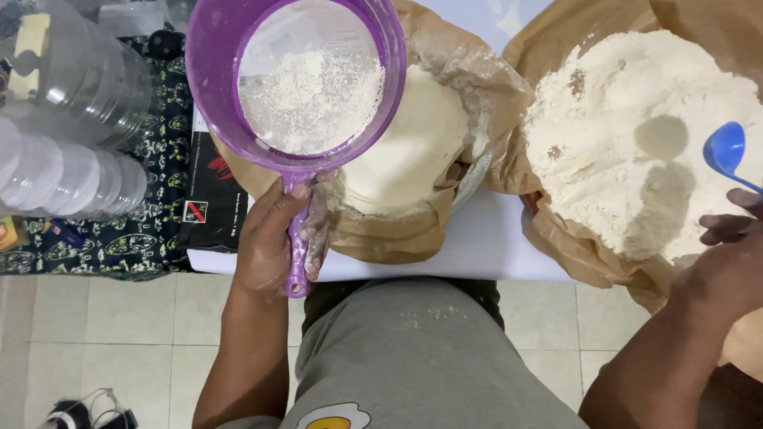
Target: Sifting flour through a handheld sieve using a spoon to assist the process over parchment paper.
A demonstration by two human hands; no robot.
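My left hand [270, 238] is wrapped tight on the purple sieve [306, 79] handle, light rigid plastic best held there, over the sifted flour bowl [413, 151], while right of the sieve my right hand [727, 254] grips the blue scoop [725, 149].

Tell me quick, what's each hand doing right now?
Left hand: fingers closed on the purple sieve handle.
Right hand: fingers closed on the blue scoop handle.
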